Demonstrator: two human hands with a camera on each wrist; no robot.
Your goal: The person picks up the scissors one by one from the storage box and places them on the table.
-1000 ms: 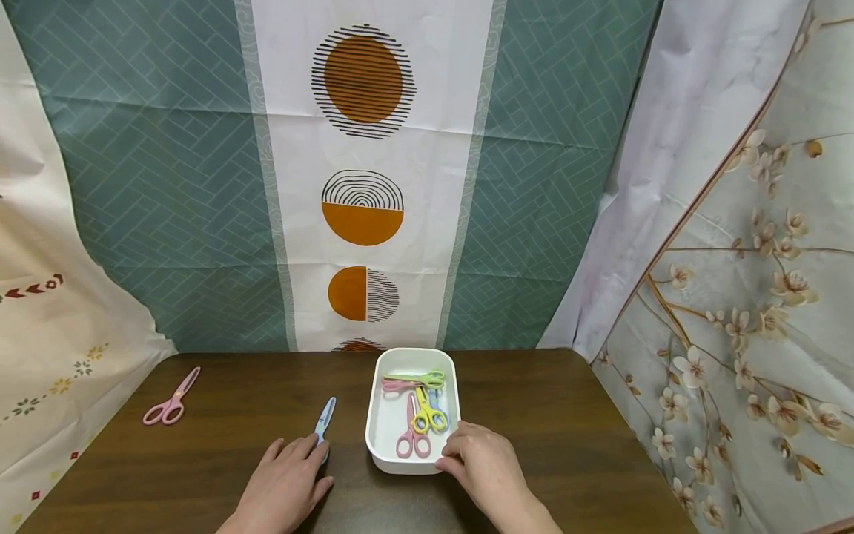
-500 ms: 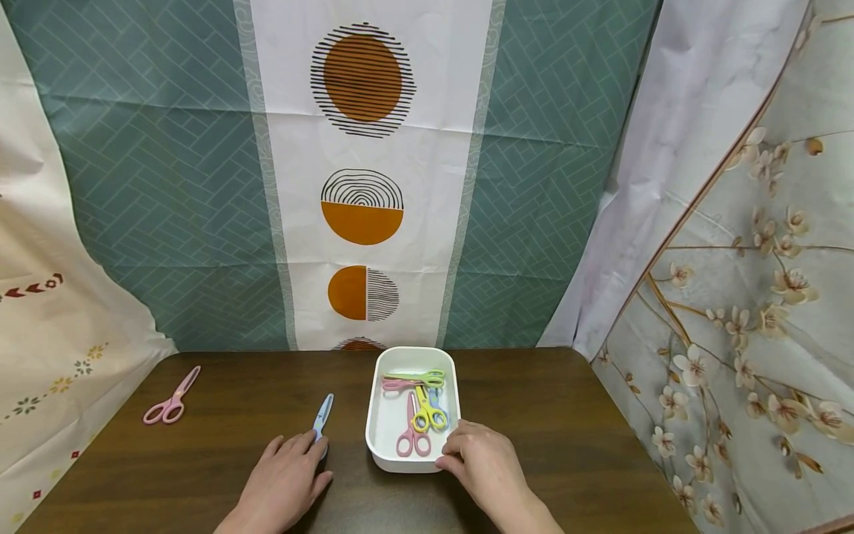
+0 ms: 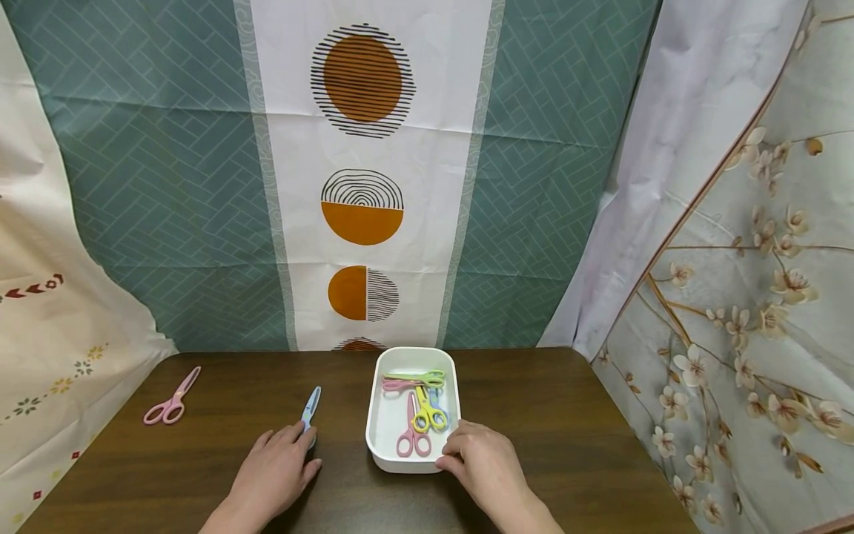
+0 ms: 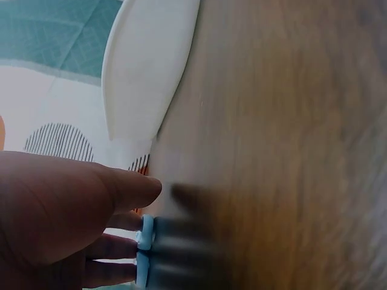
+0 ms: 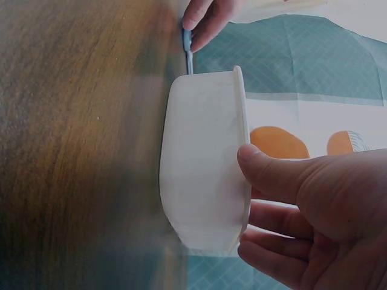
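Observation:
My left hand (image 3: 270, 475) lies over the handles of light-blue scissors (image 3: 310, 404) on the table, fingertips touching them, blades pointing away. In the left wrist view the fingers reach down onto the blue handle loops (image 4: 145, 232), with the thumb held apart. A white tray (image 3: 385, 437) stands to the right. At its near right corner my right hand (image 3: 490, 467) grips the rim, thumb on the front side. Inside the tray are green scissors (image 3: 434, 379), yellow scissors (image 3: 430, 420) and pink scissors (image 3: 414, 443); another pink pair and a blue pair are partly covered.
Another pair of pink scissors (image 3: 172, 400) lies at the far left of the dark wooden table (image 3: 253, 386). A patterned teal and white curtain (image 3: 200, 222) hangs behind the table, with floral cloth (image 3: 767, 356) along the right side.
My left hand has slid the light-blue scissors a little to the left and away from me along the table. The right hand and the tray have stayed in place.

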